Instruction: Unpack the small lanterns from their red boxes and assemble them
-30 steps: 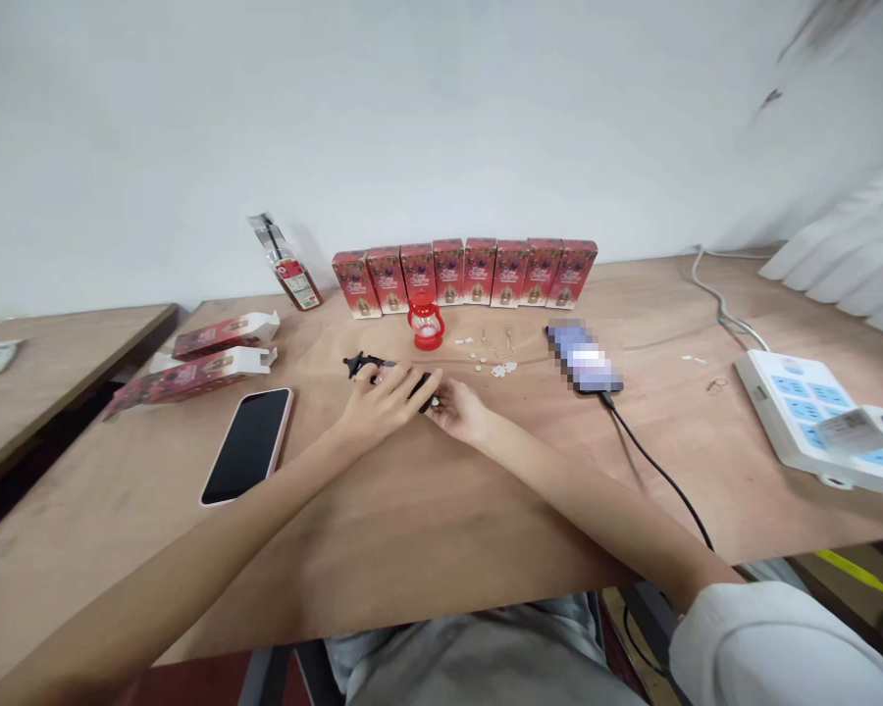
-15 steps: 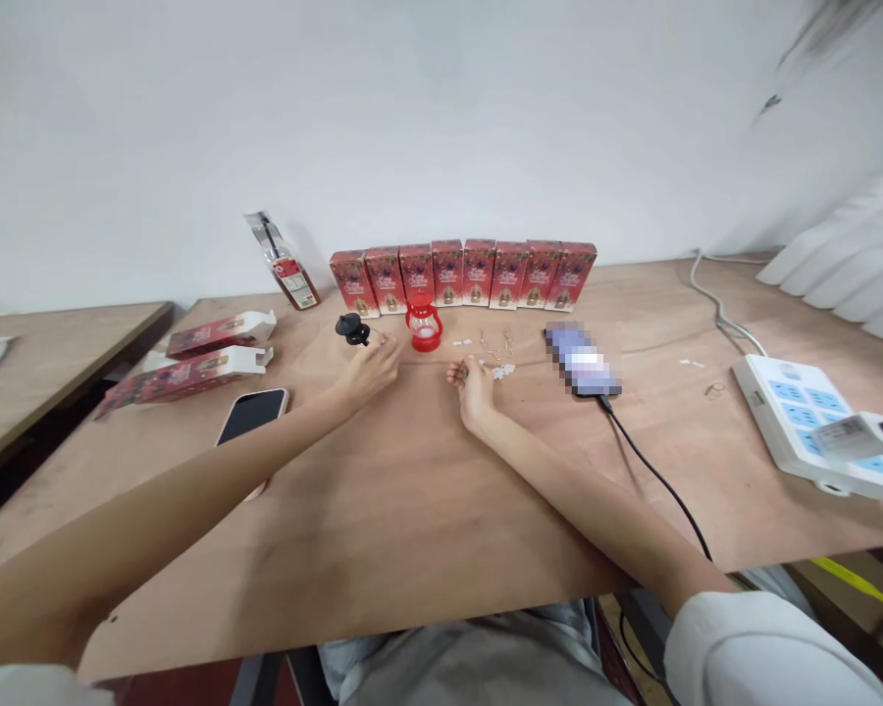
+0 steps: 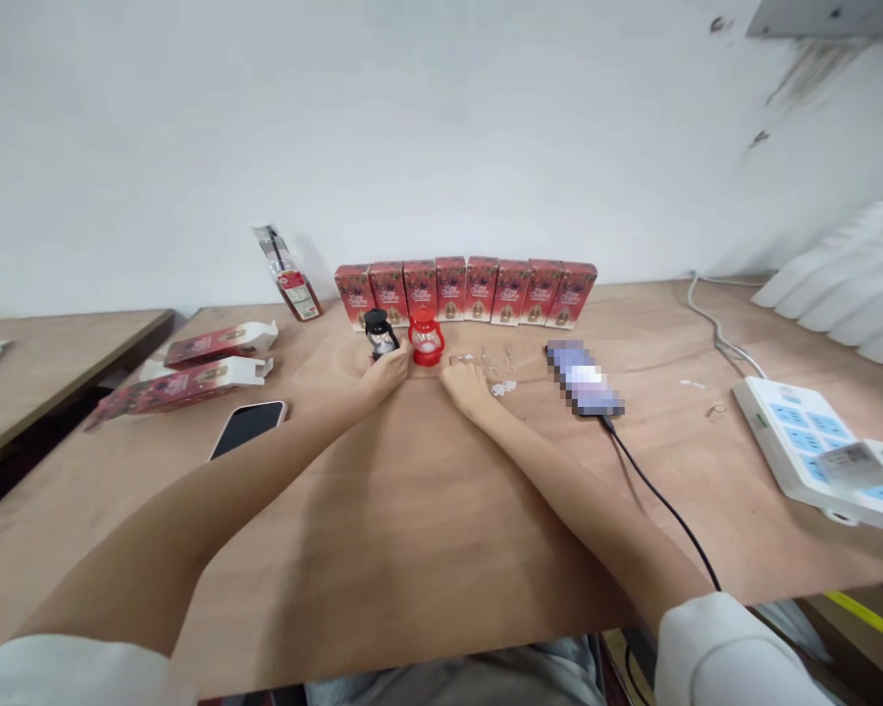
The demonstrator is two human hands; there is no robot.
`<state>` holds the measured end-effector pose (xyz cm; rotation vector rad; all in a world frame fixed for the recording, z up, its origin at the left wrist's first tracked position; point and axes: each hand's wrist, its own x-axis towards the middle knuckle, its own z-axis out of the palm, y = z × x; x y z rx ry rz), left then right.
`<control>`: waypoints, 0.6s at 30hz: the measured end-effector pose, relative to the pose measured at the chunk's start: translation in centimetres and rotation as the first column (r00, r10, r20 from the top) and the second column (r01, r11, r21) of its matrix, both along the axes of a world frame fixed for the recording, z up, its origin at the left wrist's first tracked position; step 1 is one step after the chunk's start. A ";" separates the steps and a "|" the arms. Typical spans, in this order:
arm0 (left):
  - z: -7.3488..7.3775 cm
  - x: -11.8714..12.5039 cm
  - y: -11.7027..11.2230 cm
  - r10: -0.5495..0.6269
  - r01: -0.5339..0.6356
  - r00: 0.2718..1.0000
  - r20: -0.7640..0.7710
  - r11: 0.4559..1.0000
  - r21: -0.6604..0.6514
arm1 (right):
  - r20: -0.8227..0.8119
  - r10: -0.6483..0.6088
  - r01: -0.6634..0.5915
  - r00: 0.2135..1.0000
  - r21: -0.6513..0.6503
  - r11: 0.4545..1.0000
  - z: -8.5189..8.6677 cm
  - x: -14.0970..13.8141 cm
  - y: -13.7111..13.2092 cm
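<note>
A small black toy lantern (image 3: pixel 381 334) stands roughly upright at the middle of the table, and my left hand (image 3: pixel 391 373) is closed on its lower right side. Just right of it is a red lantern (image 3: pixel 427 339) of the same shape, close to my left fingertips. My right hand (image 3: pixel 467 384) rests on the table in front of the red lantern, its fingers curled closed; whatever they hold is hidden. Beside that hand lie white paper scraps (image 3: pixel 503 388) and thin wire-like pieces (image 3: pixel 508 355).
Several red printed boxes (image 3: pixel 480 291) line up behind the lanterns, near a packaged bottle (image 3: pixel 295 291). Two opened boxes (image 3: pixel 191 382) and a phone (image 3: pixel 250 428) lie left. At right are a plugged-in phone (image 3: pixel 585 378), a power strip (image 3: pixel 802 441) and cables.
The black lantern has gone from tilted to upright and moved right, beside the red one. My right hand has turned palm-down onto the table. The camera view has tipped up slightly.
</note>
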<state>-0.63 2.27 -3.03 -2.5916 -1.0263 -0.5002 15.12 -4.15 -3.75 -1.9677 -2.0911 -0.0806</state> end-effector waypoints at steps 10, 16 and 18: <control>-0.4 -4.7 -6.2 -0.138 0.141 0.977 -0.161 0.990 0.009 | 0.094 0.062 -0.070 0.994 0.084 0.994 -0.2 0.5 -0.4; 0.0 -8.8 -2.4 0.415 -0.333 0.874 0.252 0.890 -0.311 | 0.038 0.010 -0.018 0.999 0.201 0.979 -0.1 0.7 -1.3; 0.1 -9.3 -0.1 0.472 -0.338 0.820 0.322 0.855 -0.392 | -0.037 -0.013 0.021 0.999 0.228 0.973 -0.3 0.7 -1.8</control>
